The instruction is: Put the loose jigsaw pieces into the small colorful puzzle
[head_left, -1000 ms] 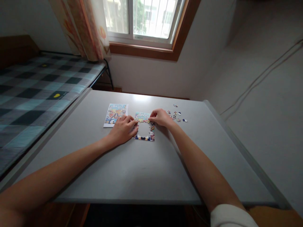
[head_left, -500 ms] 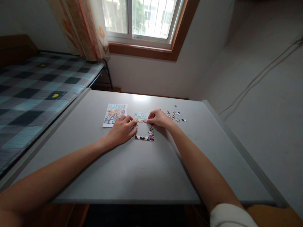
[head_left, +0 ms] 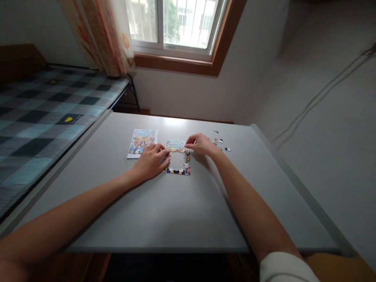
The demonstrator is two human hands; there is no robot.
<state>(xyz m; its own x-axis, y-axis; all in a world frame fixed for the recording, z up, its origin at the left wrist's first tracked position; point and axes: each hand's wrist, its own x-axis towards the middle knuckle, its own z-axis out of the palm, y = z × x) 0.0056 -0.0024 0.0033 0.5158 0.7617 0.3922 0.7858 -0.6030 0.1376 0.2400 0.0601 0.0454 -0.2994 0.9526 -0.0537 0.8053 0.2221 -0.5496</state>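
Observation:
A partly assembled jigsaw puzzle [head_left: 176, 143] lies on the table as a colourful border around a bare middle. My left hand [head_left: 152, 159] rests flat at its left side, fingers spread, with the fingertips on the left edge pieces. At the puzzle's upper right corner is my right hand [head_left: 201, 143], thumb and fingers pinched together. Whatever is between those fingertips, if anything, is too small to make out. Several loose puzzle pieces [head_left: 217, 141] lie beyond and to the right of my right hand, which hides part of the pile.
A printed picture sheet [head_left: 143, 136] lies left of the puzzle, partly behind my left hand. The white table [head_left: 152, 219] has a raised rim on its right side. A bed with a checked cover [head_left: 67, 105] stands at the left, and a window [head_left: 176, 27] is ahead.
My right hand has lifted slightly off the puzzle's top right pieces and shifted a little to the right and away from me. My left hand stays in place.

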